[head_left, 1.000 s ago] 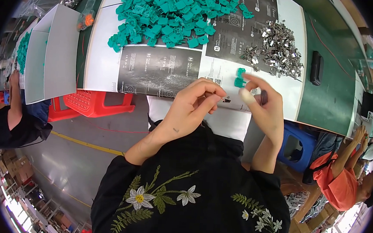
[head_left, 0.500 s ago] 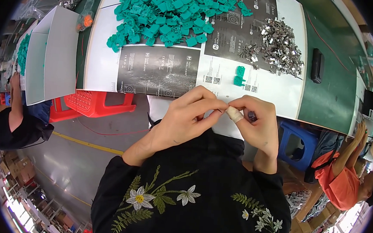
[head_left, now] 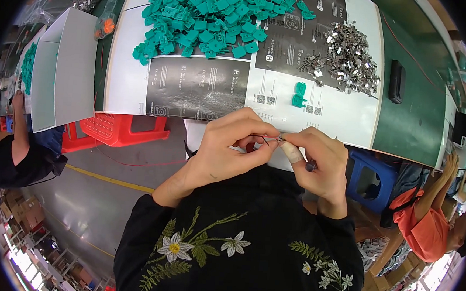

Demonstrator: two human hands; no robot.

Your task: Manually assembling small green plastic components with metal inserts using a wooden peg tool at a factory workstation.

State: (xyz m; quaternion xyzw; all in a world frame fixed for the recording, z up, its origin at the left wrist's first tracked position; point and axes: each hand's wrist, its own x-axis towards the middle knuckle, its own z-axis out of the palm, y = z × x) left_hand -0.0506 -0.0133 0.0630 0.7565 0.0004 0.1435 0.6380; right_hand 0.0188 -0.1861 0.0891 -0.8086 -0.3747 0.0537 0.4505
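Note:
My left hand (head_left: pixel 233 148) is closed in a pinch in front of the table's near edge. A thin dark sliver (head_left: pixel 266 140) shows at its fingertips; what else it holds is too small to make out. Meeting it fingertip to fingertip, my right hand (head_left: pixel 323 162) is closed around a slim tool with a dark, round-ended handle (head_left: pixel 311 165). Pale tape (head_left: pixel 291 150) wraps the right thumb. On the table beyond lie two green plastic clips (head_left: pixel 299 94), a large heap of green plastic parts (head_left: pixel 209 17) and a pile of small metal clips (head_left: pixel 352 56).
Printed black-and-white sheets (head_left: pixel 196 91) cover the table. A white box (head_left: pixel 76 75) stands at the left, near a red plastic stool (head_left: pixel 118 129). A black case (head_left: pixel 397 82) lies at the right; a blue stool (head_left: pixel 365 176) is below. Other people sit on both sides.
My hands have shifted slightly, and the thin dark sliver now shows between the fingertips. The dark handle in my right hand has tipped a little lower. The piles are unchanged.

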